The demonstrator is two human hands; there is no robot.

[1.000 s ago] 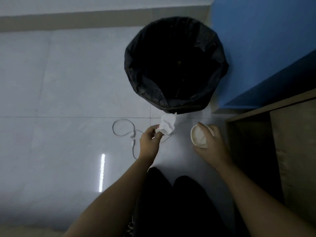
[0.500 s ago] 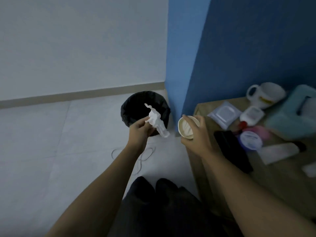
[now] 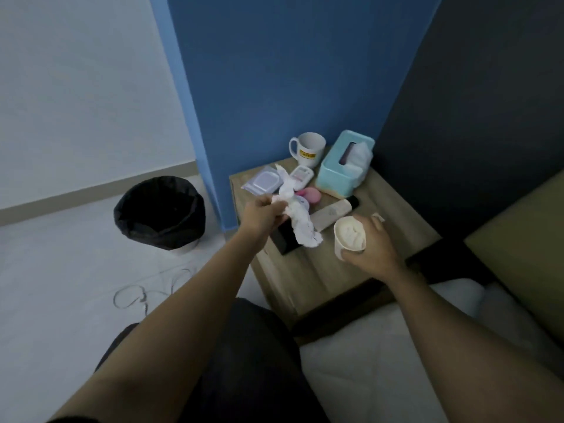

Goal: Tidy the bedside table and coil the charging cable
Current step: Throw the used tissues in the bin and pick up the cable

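Note:
My left hand (image 3: pixel 264 213) pinches a crumpled white tissue (image 3: pixel 297 215) that hangs above the wooden bedside table (image 3: pixel 308 276). My right hand (image 3: pixel 370 244) holds a paper cup (image 3: pixel 349 236) with white crumpled paper inside, over the table's front right part. A white charging cable (image 3: pixel 143 296) lies loose on the floor to the left of the table. A black phone (image 3: pixel 285 238) lies under the tissue, partly hidden.
On the table stand a white mug (image 3: pixel 308 148), a teal tissue box (image 3: pixel 345 164), a wipes pack (image 3: pixel 264 181), a pink item (image 3: pixel 311 195) and a white tube (image 3: pixel 331 213). A black-lined bin (image 3: pixel 160 210) stands on the floor at left. The bed (image 3: pixel 427 346) lies at lower right.
The view swung up and right from the bin to the bedside table. Both hands moved over the table, still holding the tissue and the cup.

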